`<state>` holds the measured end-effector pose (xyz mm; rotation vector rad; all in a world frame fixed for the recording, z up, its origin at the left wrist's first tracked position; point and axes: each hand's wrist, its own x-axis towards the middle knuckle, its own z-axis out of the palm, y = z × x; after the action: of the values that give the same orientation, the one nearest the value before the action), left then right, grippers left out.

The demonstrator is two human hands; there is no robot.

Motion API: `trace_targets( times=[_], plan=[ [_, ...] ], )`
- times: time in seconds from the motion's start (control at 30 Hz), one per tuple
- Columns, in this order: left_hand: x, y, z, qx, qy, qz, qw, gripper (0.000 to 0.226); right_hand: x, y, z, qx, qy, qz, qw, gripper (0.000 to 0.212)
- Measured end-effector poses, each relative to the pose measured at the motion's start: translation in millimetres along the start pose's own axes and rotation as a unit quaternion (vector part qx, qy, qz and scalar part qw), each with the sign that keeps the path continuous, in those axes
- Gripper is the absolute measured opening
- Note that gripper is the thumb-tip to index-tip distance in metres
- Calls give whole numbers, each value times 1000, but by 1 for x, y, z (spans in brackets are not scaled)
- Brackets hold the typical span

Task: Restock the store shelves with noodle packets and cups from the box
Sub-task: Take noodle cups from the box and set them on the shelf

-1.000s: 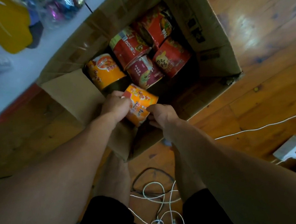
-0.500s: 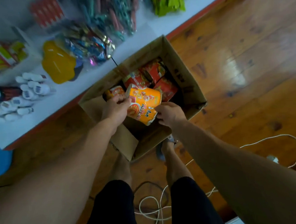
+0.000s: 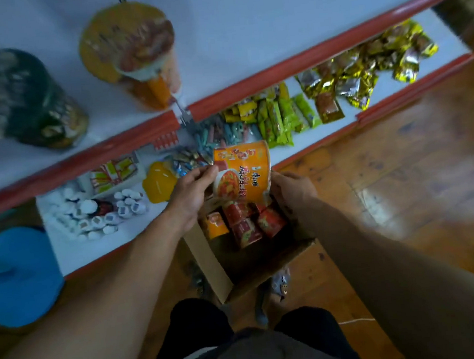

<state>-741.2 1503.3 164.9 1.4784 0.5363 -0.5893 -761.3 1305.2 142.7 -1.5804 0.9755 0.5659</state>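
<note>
Glossy wooden plank floor point(image 3: 402, 163), warm brown and scuffed, to the right of the right grip point(image 3: 292, 191) and spreading away on its near side. Pale patch of reflected light point(image 3: 385, 194) on the planks just right of that grip. Beyond both grips, a low white shelf point(image 3: 92, 248) with a red front lip. Farther off and higher, a second white shelf point(image 3: 245, 33), red-edged too, with a small grey fitting point(image 3: 183, 115) where two edge strips meet. Far left of the left grip point(image 3: 190, 192), down at floor level, something round and bright blue point(image 3: 16, 275), perhaps a plastic basin, too smeared to tell. Thin white cable point(image 3: 356, 320) on the floor, nearer than the right grip. Dim, cool, even light throughout.
</note>
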Motion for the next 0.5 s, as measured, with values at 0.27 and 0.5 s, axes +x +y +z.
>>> trace_targets(
  times=[0.27,0.5],
  plan=[
    [-50,55,-6,-109,-76,32,991,29,-51,-50,-10,175,-132,9,976,47],
    [-79,94,0,-71,24,112,991,22,-97,-104,-32,177,-97,-107,974,36]
  ],
)
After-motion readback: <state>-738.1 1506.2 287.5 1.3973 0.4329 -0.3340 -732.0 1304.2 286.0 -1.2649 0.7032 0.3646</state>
